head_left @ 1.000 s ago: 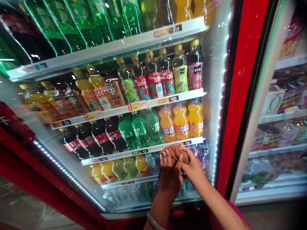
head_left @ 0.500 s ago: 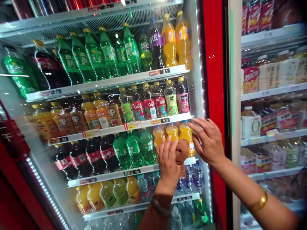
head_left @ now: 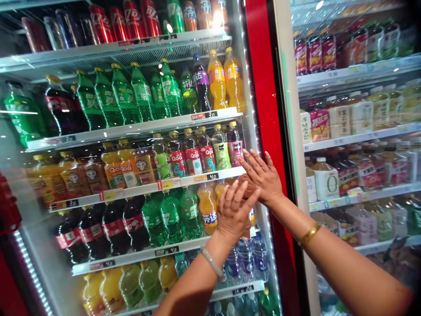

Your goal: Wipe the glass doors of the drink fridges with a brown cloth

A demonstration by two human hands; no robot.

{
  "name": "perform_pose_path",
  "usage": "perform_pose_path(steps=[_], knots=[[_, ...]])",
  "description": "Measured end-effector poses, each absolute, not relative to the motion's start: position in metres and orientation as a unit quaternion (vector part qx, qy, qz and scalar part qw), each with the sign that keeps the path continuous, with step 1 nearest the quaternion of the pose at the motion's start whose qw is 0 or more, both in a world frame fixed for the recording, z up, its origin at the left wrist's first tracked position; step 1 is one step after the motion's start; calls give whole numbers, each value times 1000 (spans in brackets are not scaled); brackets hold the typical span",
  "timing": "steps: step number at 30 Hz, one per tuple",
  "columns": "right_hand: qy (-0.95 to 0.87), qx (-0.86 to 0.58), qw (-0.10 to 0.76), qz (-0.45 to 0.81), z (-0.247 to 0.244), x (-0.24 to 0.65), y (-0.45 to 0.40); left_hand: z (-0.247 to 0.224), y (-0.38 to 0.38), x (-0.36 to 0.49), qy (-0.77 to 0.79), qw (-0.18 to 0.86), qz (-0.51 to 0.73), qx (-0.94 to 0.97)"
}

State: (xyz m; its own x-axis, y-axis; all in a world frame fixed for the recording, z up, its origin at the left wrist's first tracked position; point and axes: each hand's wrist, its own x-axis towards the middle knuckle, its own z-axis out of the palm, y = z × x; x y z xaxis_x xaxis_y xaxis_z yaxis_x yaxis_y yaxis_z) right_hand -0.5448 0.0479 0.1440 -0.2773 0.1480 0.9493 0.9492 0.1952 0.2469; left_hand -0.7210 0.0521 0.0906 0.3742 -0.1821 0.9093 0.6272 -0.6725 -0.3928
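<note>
Both my hands are raised before a glass-fronted drinks cooler. My left hand (head_left: pixel 234 215), with a pale bangle on its wrist, has its fingers apart and holds nothing. It covers part of the orange bottles on the fourth shelf; one orange bottle (head_left: pixel 208 208) shows beside it. My right hand (head_left: pixel 263 177), with a gold bangle, is spread just above and to the right, near the shelf edge under a pink-labelled bottle (head_left: pixel 235 145). The two hands overlap in view; whether they touch each other or the glass, I cannot tell.
A red door frame (head_left: pixel 263 87) runs down the cooler's right side. Beyond it stands a second cooler with shelves (head_left: pixel 358 136) of bottled drinks. Green bottles (head_left: pixel 141 94), cans (head_left: pixel 133 19) and dark cola bottles (head_left: pixel 113 226) fill shelves to the left.
The view has shifted right and up, so more of the second cooler and the top cans show. My hands have come closer together, and my left forearm shows more.
</note>
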Motion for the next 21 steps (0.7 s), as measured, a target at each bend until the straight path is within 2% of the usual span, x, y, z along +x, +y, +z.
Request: perform_pose_path(steps=[5, 7, 12, 17, 19, 21], knots=[[-596, -430, 467, -492, 145, -547, 49, 148, 47, -726, -265, 311, -627, -664], [-589, -437, 473, -488, 145, -545, 50, 146, 44, -715, -274, 298, -619, -673], [-602, -454, 471, -459, 146, -544, 51, 108, 47, -701, -226, 361, -540, -726], [-604, -460, 470, -450, 148, -546, 50, 158, 45, -697, -271, 296, -661, -634], [-607, -461, 471, -443, 147, -545, 51, 171, 41, -687, -257, 278, -661, -648], [-607, -469, 470, -437, 147, -544, 53, 162, 38, -677, -248, 275, -639, -674]])
